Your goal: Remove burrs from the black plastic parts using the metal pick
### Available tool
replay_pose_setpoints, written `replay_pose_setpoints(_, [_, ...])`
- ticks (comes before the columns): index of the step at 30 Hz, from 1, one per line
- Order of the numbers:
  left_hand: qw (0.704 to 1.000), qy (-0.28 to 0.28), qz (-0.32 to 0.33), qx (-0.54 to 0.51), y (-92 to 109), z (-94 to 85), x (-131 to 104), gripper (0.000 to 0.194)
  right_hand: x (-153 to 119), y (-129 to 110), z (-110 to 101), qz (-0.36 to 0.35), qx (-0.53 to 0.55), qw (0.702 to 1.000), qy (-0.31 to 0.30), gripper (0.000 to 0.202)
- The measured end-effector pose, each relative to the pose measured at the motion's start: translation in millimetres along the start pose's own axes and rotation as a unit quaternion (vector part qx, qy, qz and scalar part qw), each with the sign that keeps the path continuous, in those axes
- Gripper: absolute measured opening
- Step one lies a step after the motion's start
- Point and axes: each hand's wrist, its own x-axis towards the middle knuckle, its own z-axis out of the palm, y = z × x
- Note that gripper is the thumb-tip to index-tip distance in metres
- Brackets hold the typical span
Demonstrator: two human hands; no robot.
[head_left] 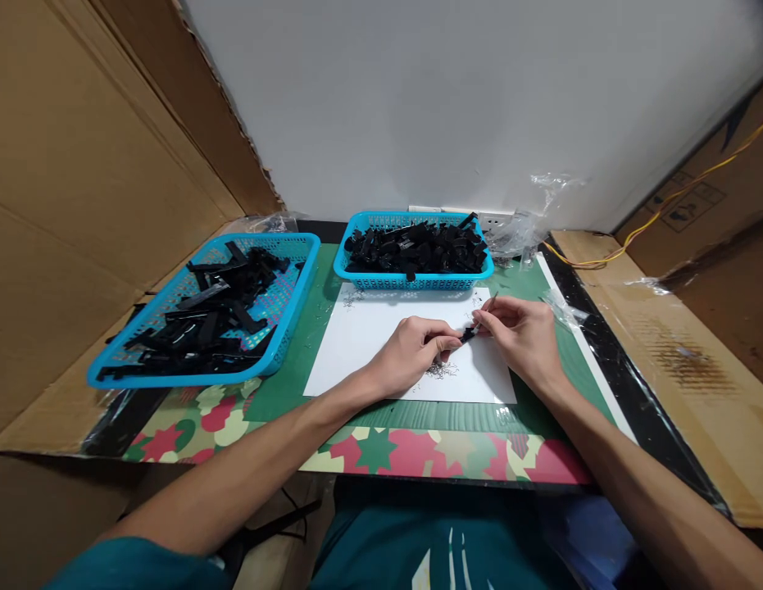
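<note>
Small, dark and irregular, the black part [468, 334] sits above the white sheet [350, 344], pinched in the left hand's [415, 348] fingers; the right hand [521, 332] grips a thin tool [492, 301] beside it.

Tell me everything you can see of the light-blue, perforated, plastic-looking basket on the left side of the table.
The light-blue basket is shallow and roughly rectangular, with rounded corners, a smooth raised rim and openwork walls and base, apparently plastic. It sits upright, left of the white rectangular sheet. Long, narrow, glossy black pieces lie jumbled inside, covering much of its base; pink and blue show through the holes at its right. Neither hand touches it. Its underside is hidden.
</note>
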Motion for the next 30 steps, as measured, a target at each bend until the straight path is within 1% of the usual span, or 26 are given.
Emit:
replay_pose_setpoints(7, [1.0, 0.01, 0.0, -0.009, 3.4, 0.5, 2.1, 0.033, 0.3, 0.9, 8.5, -0.008, -0.005, 1.0, 0.022, 0.018])
replay_pose_setpoints(10, [1.0, 0.018, 0.004, -0.012, 3.6, -0.8, 0.9, 0.037, -2.6, -3.0, 7.3, -0.045, 0.009, 0.997, 0.058, 0.017])
replay_pose_setpoints(12, [0.999, 0.043, 0.006, -0.032, 4.0, -3.0, 0.4, 0.035, -4.2, -6.9, 1.7, -0.082, 0.011, 0.993, 0.086, 0.016])
replay_pose_setpoints(13, [0.997, 0.062, 0.008, -0.042, 4.1, -4.5, 0.5, 0.036, -4.8, -8.8, -2.1, -0.098, 0.001, 0.992, 0.078, 0.016])
replay_pose_setpoints(14, [0.995, 0.081, 0.013, -0.048, 4.2, -6.3, 0.7, 0.037, -5.3, -10.6, -5.9, -0.11, -0.013, 0.993, 0.041, 0.016])
replay_pose_setpoints(15, [0.994, 0.098, 0.019, -0.049, 4.1, -8.2, 1.1, 0.038, -5.7, -12.1, -9.4, -0.115, -0.027, 0.993, -0.022, 0.017])
replay_pose_setpoints(16, [0.993, 0.109, 0.026, -0.045, 3.9, -10.1, 1.5, 0.039, -6.2, -13.4, -12.2, -0.115, -0.04, 0.988, -0.1, 0.018])
replay_pose_setpoints(17, [0.992, 0.114, 0.033, -0.039, 3.6, -11.7, 2.1, 0.04, -6.6, -14.5, -13.9, -0.111, -0.053, 0.976, -0.178, 0.018])
replay_pose_setpoints(18, [0.992, 0.114, 0.037, -0.037, 3.2, -13.1, 2.7, 0.041, -7.1, -15.4, -14.5, -0.105, -0.065, 0.962, -0.243, 0.019])
replay_pose_setpoints(19, [0.992, 0.111, 0.039, -0.038, 2.8, -14.1, 3.3, 0.041, -7.7, -16.1, -14.1, -0.1, -0.08, 0.949, -0.289, 0.021])
replay_pose_setpoints(20, [0.993, 0.107, 0.039, -0.041, 2.5, -14.7, 3.8, 0.042, -8.2, -16.6, -13.1, -0.095, -0.095, 0.939, -0.318, 0.021])
replay_pose_setpoints(21, [0.993, 0.106, 0.039, -0.044, 2.2, -15.0, 4.2, 0.042, -8.7, -16.9, -11.6, -0.09, -0.108, 0.933, -0.331, 0.02])
replay_pose_setpoints(25, [0.992, 0.114, 0.043, -0.041, 2.6, -14.3, 4.8, 0.042, -9.2, -16.3, -7.1, -0.07, -0.131, 0.928, -0.341, 0.014])
replay_pose_setpoints(30, [0.993, 0.107, 0.045, -0.034, 4.3, -13.8, 3.5, 0.041, -8.2, -16.4, -8.9, -0.066, -0.136, 0.923, -0.354, 0.015])
